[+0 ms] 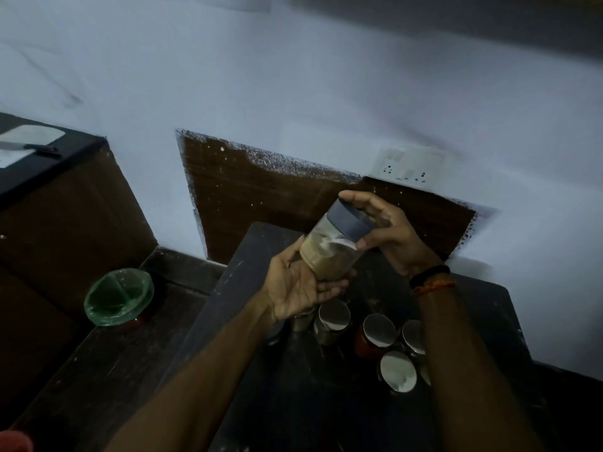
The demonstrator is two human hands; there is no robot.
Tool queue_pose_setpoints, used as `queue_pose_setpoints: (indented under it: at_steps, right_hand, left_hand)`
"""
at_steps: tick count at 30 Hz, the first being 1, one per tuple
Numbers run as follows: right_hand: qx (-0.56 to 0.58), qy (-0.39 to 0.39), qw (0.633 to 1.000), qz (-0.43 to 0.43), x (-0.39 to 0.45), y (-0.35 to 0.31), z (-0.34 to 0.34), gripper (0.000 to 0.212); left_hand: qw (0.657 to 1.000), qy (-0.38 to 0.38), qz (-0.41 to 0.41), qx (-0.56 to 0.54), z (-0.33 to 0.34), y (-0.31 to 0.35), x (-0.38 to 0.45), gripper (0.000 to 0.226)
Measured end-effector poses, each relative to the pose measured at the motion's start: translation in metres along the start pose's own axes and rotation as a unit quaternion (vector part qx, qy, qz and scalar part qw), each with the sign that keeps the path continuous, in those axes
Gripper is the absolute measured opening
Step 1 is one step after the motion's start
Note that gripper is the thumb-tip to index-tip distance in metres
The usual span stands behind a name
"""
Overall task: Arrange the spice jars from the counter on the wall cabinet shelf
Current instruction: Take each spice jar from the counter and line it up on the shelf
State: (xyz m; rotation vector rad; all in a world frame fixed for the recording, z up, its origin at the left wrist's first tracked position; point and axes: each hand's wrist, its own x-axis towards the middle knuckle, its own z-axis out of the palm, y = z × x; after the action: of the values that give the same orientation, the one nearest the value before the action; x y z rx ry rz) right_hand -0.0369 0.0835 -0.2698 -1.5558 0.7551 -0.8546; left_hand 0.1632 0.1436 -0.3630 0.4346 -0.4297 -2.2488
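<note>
Both forearms fill the lower part of my view, reaching up toward a clear jar (329,247) with a grey lid (349,223) that I hold in the air, tilted, lid end up and toward the wall. Pale brown powder fills its lower part.

From that jar as my landmark: my left hand (301,285) sits under and beside its base, palm up, the fingers curled around the bottom so the jar rests in them. My right hand (388,230) is at its upper end, thumb and fingers curved round the lid and pinching it at the rim. On the right wrist just behind the jar I see a dark band (429,275) and an orange thread (434,286).

Directly below the jar stands a cluster of small jars with shiny metal lids (378,331) on the dark counter (326,402); one of them looks red inside. Some are partly hidden by my arms, so I cannot count them surely.

Behind the jar is a brown panel (261,197) on the pale wall, and up to the right of the jar a white switch plate (408,164). Well to the left of the jar and lower, a green-lined bin (119,296) stands on the dark floor. Far up left of the jar, a knife (29,146) lies on a pale board on a dark surface.
</note>
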Motion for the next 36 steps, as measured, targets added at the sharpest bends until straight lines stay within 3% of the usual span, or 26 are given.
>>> queue_pose_setpoints:
  at_steps: [6,10,15,17,20,23,30,36]
  right_hand:
    - [0.070,0.004,0.997,-0.035,0.017,-0.019,-0.013,0.068]
    - [0.096,0.070,0.993,-0.024,0.026,-0.020,-0.011,0.054]
    - [0.062,0.157,0.986,0.000,0.028,-0.020,-0.009,0.065]
    - [0.038,0.183,0.982,0.018,0.029,-0.020,-0.009,0.076]
    - [-0.008,0.225,0.974,0.037,0.029,-0.020,-0.004,0.085]
    - [0.021,0.251,0.968,0.016,0.029,-0.022,0.001,0.089]
    - [0.118,0.217,0.968,-0.035,0.031,-0.039,-0.007,0.056]
    - [0.112,0.195,0.973,-0.059,0.031,-0.054,-0.003,0.050]
  left_hand:
    - [0.998,-0.034,0.051,-0.031,0.030,0.022,0.011,0.079]
    - [0.991,0.003,0.135,-0.025,0.044,0.028,0.023,0.074]
    - [0.972,0.027,0.229,0.053,0.051,0.031,0.032,0.057]
    - [0.953,0.057,0.273,0.121,0.053,0.032,0.034,0.055]
    - [0.896,0.132,0.348,0.242,0.060,0.031,0.037,0.063]
    - [0.863,0.151,0.380,0.295,0.065,0.030,0.038,0.071]
    - [0.926,0.072,0.313,0.197,0.074,0.035,0.034,0.051]
    - [0.928,0.033,0.315,0.194,0.087,0.038,0.036,0.050]
